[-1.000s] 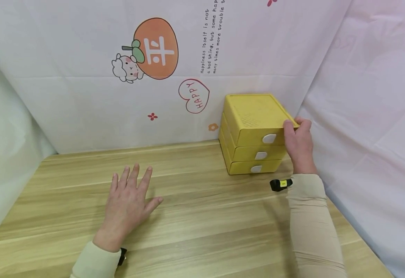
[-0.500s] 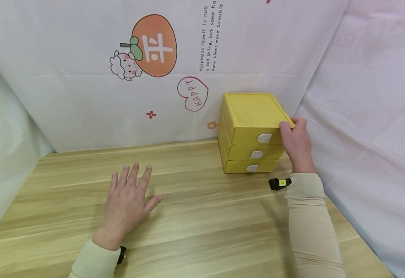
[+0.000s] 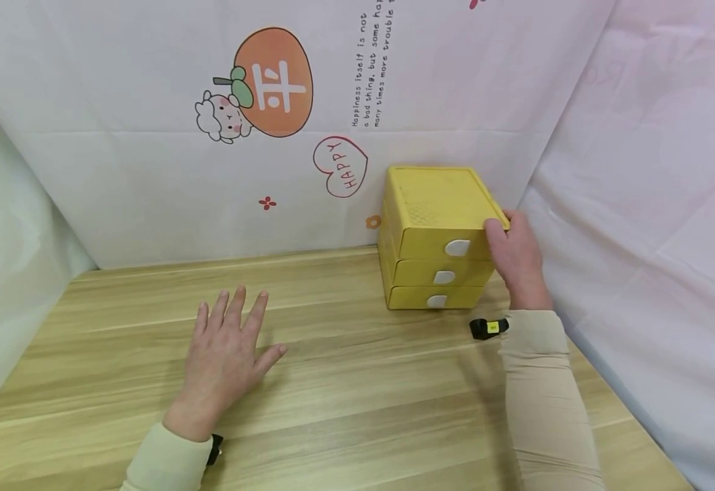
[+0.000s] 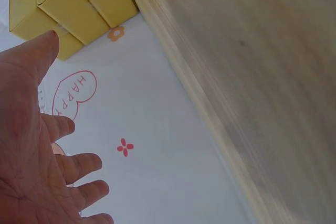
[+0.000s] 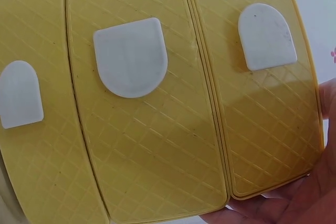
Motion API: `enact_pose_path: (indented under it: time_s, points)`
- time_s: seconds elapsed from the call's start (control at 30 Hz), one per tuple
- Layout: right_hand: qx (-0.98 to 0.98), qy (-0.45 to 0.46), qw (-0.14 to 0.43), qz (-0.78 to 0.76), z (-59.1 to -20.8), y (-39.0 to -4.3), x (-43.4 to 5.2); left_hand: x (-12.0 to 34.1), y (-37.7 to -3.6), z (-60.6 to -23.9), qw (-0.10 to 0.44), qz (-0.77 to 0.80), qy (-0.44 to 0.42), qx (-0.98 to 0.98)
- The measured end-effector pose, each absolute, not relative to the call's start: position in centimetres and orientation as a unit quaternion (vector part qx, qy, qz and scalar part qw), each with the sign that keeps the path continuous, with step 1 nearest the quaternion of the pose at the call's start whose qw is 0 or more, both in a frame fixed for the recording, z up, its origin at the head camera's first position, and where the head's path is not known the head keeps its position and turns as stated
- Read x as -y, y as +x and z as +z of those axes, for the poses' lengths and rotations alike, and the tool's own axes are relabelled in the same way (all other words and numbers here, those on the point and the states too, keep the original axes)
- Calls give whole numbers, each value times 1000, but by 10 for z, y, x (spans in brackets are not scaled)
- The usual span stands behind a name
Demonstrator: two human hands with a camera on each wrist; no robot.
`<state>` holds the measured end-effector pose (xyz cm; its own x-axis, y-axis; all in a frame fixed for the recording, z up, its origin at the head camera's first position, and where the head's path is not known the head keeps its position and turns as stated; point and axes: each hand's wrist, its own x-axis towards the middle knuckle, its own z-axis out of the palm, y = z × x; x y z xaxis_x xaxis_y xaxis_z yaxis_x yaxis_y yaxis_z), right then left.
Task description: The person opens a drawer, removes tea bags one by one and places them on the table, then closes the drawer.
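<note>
The backdrop [image 3: 148,170] carries all the readable print. A red heart outline [image 3: 341,168] holds the word "HAPPY"; it shows again in the left wrist view [image 4: 73,94]. An orange fruit [image 3: 274,82] beside a small cartoon sheep bears a white Chinese character, seemingly "平". Above the heart, small tilted lines [image 3: 372,65] read "Happiness itself is not", "a bad thing, but some…" and "many times more trouble", cut off at the top edge. The rest is too small to read.
</note>
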<state>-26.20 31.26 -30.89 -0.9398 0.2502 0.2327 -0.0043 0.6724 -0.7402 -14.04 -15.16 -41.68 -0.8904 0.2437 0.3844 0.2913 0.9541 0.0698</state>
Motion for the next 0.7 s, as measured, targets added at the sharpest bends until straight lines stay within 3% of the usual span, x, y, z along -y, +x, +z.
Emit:
enact_pose_path:
  time_s: [0.7]
  points:
    - [911, -72, 140, 381, -307, -253, -289, 152, -140, -416, 194, -66, -139, 969]
